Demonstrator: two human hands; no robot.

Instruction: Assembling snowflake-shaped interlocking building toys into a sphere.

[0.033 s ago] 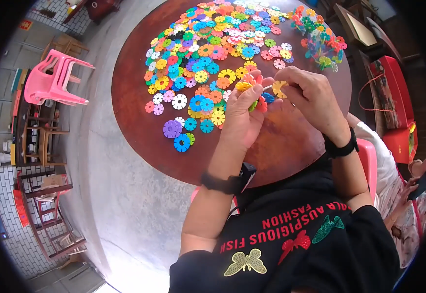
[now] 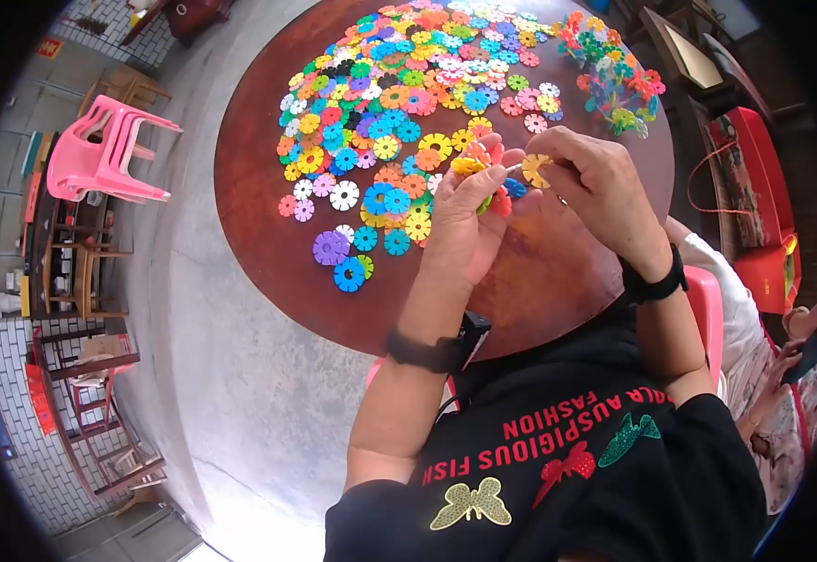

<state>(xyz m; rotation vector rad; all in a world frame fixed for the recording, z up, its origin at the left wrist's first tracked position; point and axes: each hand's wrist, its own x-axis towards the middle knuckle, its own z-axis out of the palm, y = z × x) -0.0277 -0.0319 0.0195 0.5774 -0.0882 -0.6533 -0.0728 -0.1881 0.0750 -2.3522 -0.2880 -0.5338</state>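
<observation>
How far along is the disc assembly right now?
Done: one built cluster sits at the table's far right edge. In hand: the left hand holds a small joined bunch of discs, and the right hand holds a yellow disc right beside it. Left: a large spread of loose discs still covers the table.

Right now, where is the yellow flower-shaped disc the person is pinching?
In the head view, the yellow disc is pinched in the right hand, above the round brown table, just right of the small cluster of joined discs that the left hand holds.
</observation>
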